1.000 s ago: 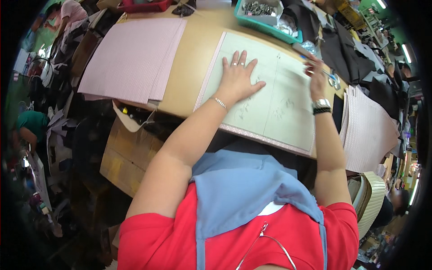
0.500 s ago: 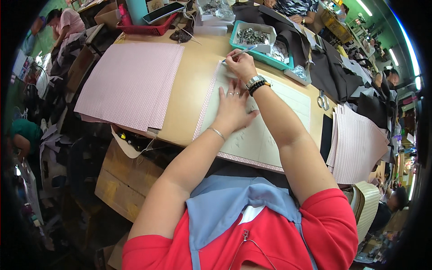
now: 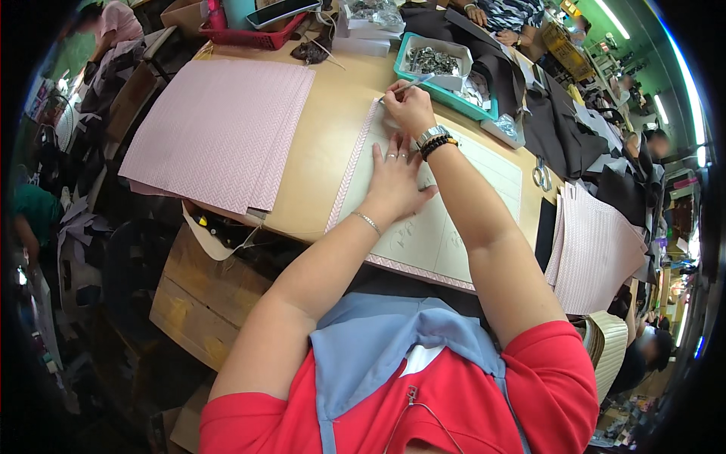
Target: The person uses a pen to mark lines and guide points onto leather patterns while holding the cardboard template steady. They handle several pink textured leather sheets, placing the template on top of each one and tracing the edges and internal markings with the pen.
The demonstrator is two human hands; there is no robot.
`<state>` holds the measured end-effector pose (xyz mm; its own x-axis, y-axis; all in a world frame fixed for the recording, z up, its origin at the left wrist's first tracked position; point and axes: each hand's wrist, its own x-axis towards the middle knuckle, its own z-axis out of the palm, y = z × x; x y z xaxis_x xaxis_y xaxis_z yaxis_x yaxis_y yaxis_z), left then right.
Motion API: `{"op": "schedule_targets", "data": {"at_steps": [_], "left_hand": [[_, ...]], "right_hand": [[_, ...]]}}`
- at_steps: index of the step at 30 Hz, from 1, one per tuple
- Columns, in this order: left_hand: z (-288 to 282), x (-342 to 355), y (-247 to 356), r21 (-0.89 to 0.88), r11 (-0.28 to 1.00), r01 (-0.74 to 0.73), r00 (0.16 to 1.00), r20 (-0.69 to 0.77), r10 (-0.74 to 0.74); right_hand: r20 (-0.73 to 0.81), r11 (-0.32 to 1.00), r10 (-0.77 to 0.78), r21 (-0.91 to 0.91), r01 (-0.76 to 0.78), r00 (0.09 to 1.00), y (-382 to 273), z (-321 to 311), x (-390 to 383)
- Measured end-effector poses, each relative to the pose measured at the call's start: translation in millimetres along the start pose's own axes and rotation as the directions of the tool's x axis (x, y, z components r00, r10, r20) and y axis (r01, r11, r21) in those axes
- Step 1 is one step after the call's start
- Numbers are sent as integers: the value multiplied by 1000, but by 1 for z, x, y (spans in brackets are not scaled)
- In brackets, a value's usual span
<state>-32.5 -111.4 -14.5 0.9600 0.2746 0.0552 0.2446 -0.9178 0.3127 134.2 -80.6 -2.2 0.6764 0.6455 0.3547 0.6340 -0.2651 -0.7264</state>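
A cream-white board point(image 3: 484, 170) with pencil-like marks lies on a pink patterned sheet point(image 3: 349, 172), whose edge shows along the board's left and front sides. My left hand point(image 3: 395, 180) is spread flat on the board, fingers apart, holding nothing. Just beyond it, my right hand point(image 3: 411, 111) grips a slim pale pen point(image 3: 418, 80) between thumb and fingers. The pen's lower end is by the far left corner of the board; whether it touches the sheet I cannot tell.
Pink sheets point(image 3: 215, 132) are stacked at left, more point(image 3: 594, 242) at right. Scissors point(image 3: 541, 175) lie on the table's right. A teal tray point(image 3: 446, 98) with a box of metal pieces point(image 3: 435, 60) and a red basket point(image 3: 253, 36) stand at the back. Other people work nearby.
The view has shifted slightly. My left hand stays pressed on the board, and my right hand keeps the pen at the far left corner with hardly any movement.
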Motion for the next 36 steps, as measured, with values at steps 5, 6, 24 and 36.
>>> {"op": "schedule_targets", "data": {"at_steps": [5,6,24,36], "left_hand": [[0,0,-1,10,1000,2,1000,-17,-1],[-1,2,1,-1,1000,7,1000,11,-7],[7,81,129,122,941,-315,938,195,288],[15,108,202,296,842,-451,840,459,289]], "right_hand": [[100,998,51,28,-54,994,-1,-3,-10],[118,996,54,66,-62,992,5,-7,-13],[-373,875,446,372,-310,813,195,-291,-164],[-361,948,292,-14,-318,886,182,-289,-165]]}}
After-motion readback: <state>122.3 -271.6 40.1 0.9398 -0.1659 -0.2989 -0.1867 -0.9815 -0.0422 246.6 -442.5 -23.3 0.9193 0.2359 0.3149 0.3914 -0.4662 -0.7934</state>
